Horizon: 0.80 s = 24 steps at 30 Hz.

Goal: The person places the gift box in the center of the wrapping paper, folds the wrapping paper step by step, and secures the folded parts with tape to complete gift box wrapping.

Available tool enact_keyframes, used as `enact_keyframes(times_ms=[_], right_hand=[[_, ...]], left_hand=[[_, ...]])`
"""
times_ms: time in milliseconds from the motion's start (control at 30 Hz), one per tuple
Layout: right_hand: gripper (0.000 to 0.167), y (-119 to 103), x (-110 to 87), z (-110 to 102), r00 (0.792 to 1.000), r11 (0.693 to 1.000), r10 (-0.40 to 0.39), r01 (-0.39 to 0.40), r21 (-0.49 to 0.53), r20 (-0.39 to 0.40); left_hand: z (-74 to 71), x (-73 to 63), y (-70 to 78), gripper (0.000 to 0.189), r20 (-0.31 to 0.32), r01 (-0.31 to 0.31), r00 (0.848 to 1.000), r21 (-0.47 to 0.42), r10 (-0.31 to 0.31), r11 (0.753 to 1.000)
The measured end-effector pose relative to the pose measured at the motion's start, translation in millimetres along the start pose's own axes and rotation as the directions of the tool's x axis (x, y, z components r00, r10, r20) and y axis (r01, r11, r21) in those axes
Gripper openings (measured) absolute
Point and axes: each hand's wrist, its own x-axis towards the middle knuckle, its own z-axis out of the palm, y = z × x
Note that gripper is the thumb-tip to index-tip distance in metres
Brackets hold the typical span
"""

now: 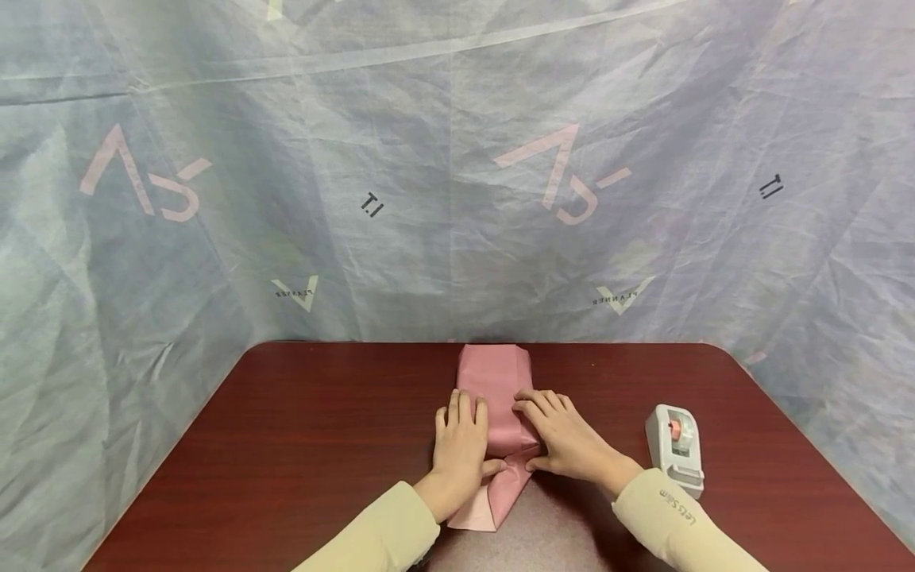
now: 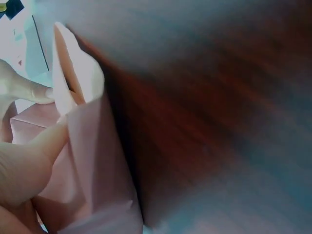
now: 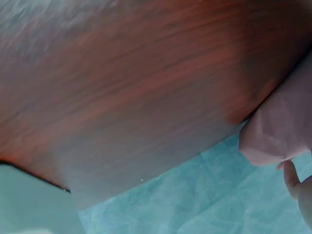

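Note:
A box-shaped package in pink wrapping paper (image 1: 489, 369) lies at the table's far middle, its loose paper end (image 1: 509, 491) pointing towards me. That end is partly folded, showing a paler inner side. My left hand (image 1: 459, 445) rests on the package's left top with fairly straight fingers, its thumb pressing the near paper. On the right edge lie the lightly bent fingers of my right hand (image 1: 565, 437), its thumb at the base of the loose end. In the left wrist view the paper end (image 2: 90, 73) stands open like a pocket, both thumbs against it.
A white tape dispenser (image 1: 675, 449) with a roll of tape stands right of the package, beside my right sleeve. The dark red wooden table (image 1: 322, 421) ends at a grey printed cloth (image 1: 429, 238) hanging behind and along both sides.

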Motion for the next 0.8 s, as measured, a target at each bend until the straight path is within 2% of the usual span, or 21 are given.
enact_keyframes(times_ms=[167,267,400,633,800], right_hand=[[0.086,-2,-0.5,4,0.999,1.0,0.007,-0.007,-0.004,-0.034],[0.087,-2,-1.2,4,0.999,1.0,0.006,-0.006,0.001,-0.035],[0.087,0,-1.5,2,1.0,1.0,-0.014,0.014,0.009,-0.021],[0.087,5,-4.6,-1,0.996,0.995,-0.091,0.09,-0.037,-0.012],[0.092,8,-7.0,-2,0.994,0.995,-0.104,0.103,-0.015,-0.018]], left_hand=[[-0.9,0.3,1.3,0.112,0.032,0.024,0.999,-0.04,-0.022,0.999],[-1.1,0.2,2.2,0.119,0.056,0.027,0.998,-0.007,-0.026,1.0],[0.1,0.4,2.7,0.128,0.066,0.008,0.998,0.079,-0.014,0.997],[-0.4,0.4,3.2,0.124,0.073,-0.022,0.997,0.135,0.012,0.991],[-0.8,0.0,1.9,0.123,0.06,-0.039,0.998,0.149,0.03,0.988]])
